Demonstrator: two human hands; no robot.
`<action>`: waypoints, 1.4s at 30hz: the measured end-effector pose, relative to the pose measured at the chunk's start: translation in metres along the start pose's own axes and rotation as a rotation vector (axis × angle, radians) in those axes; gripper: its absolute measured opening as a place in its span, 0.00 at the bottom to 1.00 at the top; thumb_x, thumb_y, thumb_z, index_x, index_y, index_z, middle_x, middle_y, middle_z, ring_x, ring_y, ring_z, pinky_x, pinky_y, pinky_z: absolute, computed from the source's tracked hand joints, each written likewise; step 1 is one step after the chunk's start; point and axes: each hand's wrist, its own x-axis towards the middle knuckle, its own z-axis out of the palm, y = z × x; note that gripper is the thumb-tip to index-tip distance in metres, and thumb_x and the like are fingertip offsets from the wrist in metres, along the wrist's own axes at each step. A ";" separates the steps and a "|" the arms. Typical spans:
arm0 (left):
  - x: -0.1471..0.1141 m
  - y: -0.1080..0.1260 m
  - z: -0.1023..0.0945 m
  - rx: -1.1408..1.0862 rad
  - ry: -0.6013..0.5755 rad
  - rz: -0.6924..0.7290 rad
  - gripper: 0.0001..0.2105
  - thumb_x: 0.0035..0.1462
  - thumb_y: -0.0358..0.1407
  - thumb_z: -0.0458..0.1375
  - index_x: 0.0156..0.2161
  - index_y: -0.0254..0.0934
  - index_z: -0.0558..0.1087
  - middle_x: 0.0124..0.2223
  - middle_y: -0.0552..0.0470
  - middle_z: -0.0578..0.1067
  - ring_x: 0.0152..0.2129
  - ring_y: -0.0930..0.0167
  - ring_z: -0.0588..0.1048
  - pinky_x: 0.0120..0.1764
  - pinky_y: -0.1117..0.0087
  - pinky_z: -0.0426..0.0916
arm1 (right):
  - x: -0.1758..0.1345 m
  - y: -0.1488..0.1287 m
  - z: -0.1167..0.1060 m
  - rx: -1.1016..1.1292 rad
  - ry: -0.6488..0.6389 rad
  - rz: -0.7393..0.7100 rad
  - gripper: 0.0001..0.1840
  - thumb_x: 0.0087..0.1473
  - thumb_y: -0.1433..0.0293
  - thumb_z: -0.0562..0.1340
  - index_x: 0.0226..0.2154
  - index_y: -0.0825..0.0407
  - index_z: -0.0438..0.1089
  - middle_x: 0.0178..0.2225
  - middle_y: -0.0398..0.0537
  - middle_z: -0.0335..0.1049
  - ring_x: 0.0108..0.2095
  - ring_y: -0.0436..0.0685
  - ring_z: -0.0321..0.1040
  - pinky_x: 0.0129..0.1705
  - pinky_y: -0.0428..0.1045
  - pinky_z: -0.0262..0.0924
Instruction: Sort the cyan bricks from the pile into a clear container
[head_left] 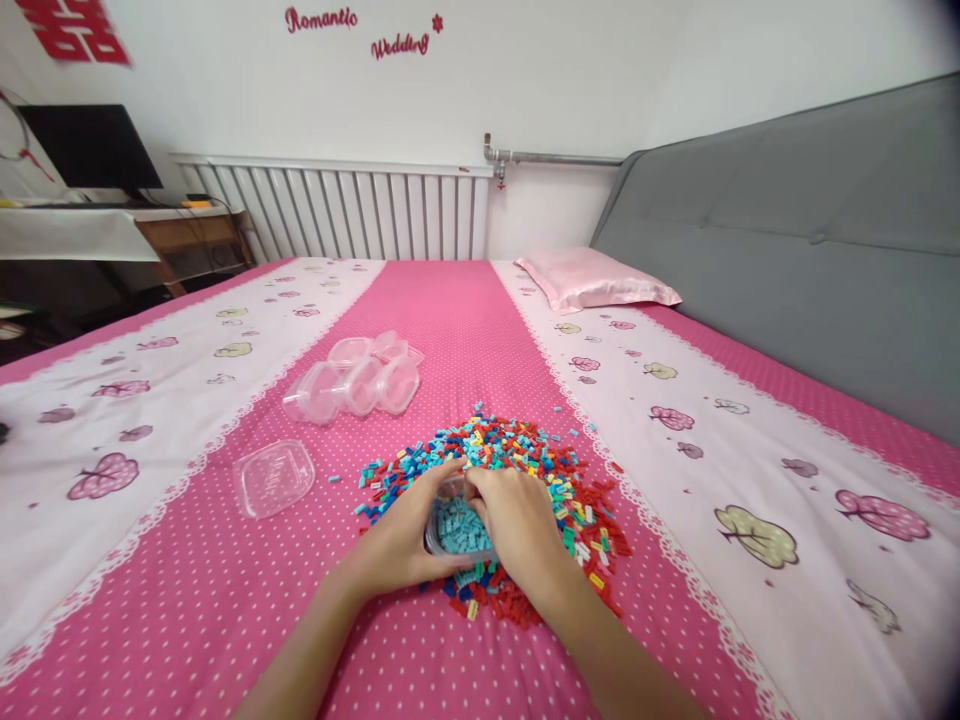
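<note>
My left hand [405,535] is wrapped round the left side of a clear plastic container [431,540], thumb and fingers spread along its wall. Inside lie many light-blue toy building bricks [459,524]. Over the container's right rim is my right hand [517,510], its fingers curled together and pointing in at the top. Whatever those fingers pinch, if anything, is hidden by the hand. Around and under the container spreads a pile of small mixed bricks [592,500] in red, blue, yellow, green and white.
A clear lid [275,478] lies flat on the pink bedspread [442,310] to the left. Beyond it sits a cluster of clear plastic containers [360,385]. A pink pillow [596,280] rests near the grey headboard [787,220]. Behind the bed is a white radiator [337,210].
</note>
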 end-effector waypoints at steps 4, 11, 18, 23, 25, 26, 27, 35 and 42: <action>0.000 0.000 0.000 -0.002 0.000 0.006 0.45 0.53 0.46 0.69 0.68 0.48 0.46 0.66 0.42 0.63 0.60 0.55 0.67 0.60 0.54 0.64 | -0.001 -0.001 0.001 -0.019 -0.004 0.019 0.11 0.64 0.71 0.57 0.38 0.45 0.76 0.35 0.45 0.80 0.38 0.58 0.77 0.33 0.48 0.59; 0.000 -0.001 0.000 -0.003 0.012 -0.004 0.45 0.52 0.46 0.69 0.68 0.46 0.48 0.66 0.41 0.63 0.60 0.53 0.67 0.60 0.52 0.64 | 0.000 0.000 0.001 0.022 -0.005 0.011 0.10 0.63 0.70 0.59 0.37 0.45 0.77 0.34 0.46 0.80 0.37 0.58 0.77 0.33 0.47 0.58; -0.002 -0.005 0.002 0.009 0.007 0.000 0.47 0.52 0.47 0.69 0.68 0.46 0.46 0.67 0.40 0.62 0.61 0.53 0.66 0.60 0.51 0.64 | -0.003 0.003 -0.014 0.050 -0.031 0.012 0.15 0.65 0.70 0.55 0.41 0.44 0.78 0.37 0.49 0.80 0.41 0.58 0.77 0.36 0.47 0.60; -0.002 -0.004 0.002 -0.014 0.013 -0.002 0.47 0.52 0.46 0.69 0.68 0.47 0.46 0.66 0.41 0.63 0.60 0.54 0.68 0.59 0.52 0.65 | -0.004 0.001 -0.015 0.012 -0.151 -0.070 0.15 0.63 0.72 0.57 0.42 0.47 0.79 0.44 0.50 0.79 0.48 0.58 0.74 0.43 0.47 0.62; -0.001 -0.003 0.002 -0.031 0.010 -0.011 0.46 0.52 0.46 0.70 0.68 0.47 0.47 0.65 0.41 0.65 0.58 0.55 0.69 0.58 0.53 0.66 | -0.005 0.001 -0.013 -0.011 -0.169 -0.082 0.15 0.63 0.73 0.56 0.41 0.48 0.79 0.45 0.52 0.78 0.49 0.59 0.74 0.44 0.48 0.63; -0.001 -0.002 0.002 -0.036 0.008 -0.015 0.46 0.52 0.47 0.70 0.68 0.47 0.47 0.64 0.41 0.66 0.58 0.55 0.70 0.58 0.53 0.67 | -0.005 0.001 -0.012 -0.018 -0.165 -0.088 0.16 0.63 0.73 0.55 0.41 0.48 0.79 0.45 0.52 0.78 0.49 0.60 0.74 0.45 0.49 0.63; -0.001 -0.002 0.002 -0.037 0.007 -0.016 0.46 0.52 0.47 0.70 0.68 0.47 0.47 0.64 0.41 0.66 0.58 0.55 0.70 0.58 0.53 0.67 | -0.005 0.001 -0.011 -0.024 -0.157 -0.093 0.16 0.64 0.73 0.55 0.40 0.48 0.79 0.44 0.52 0.78 0.48 0.60 0.74 0.44 0.49 0.64; -0.001 -0.003 0.002 -0.025 -0.005 -0.016 0.47 0.52 0.46 0.70 0.68 0.47 0.46 0.65 0.40 0.65 0.59 0.55 0.69 0.58 0.52 0.66 | -0.005 0.000 -0.012 -0.066 -0.159 -0.087 0.16 0.61 0.75 0.56 0.42 0.49 0.78 0.43 0.54 0.79 0.46 0.60 0.76 0.43 0.49 0.65; -0.001 -0.003 0.001 -0.007 0.002 -0.018 0.46 0.52 0.46 0.69 0.68 0.46 0.47 0.66 0.40 0.63 0.60 0.54 0.67 0.60 0.52 0.65 | -0.006 0.002 -0.016 -0.039 -0.162 -0.080 0.18 0.61 0.78 0.55 0.44 0.51 0.78 0.44 0.56 0.79 0.48 0.60 0.75 0.45 0.48 0.65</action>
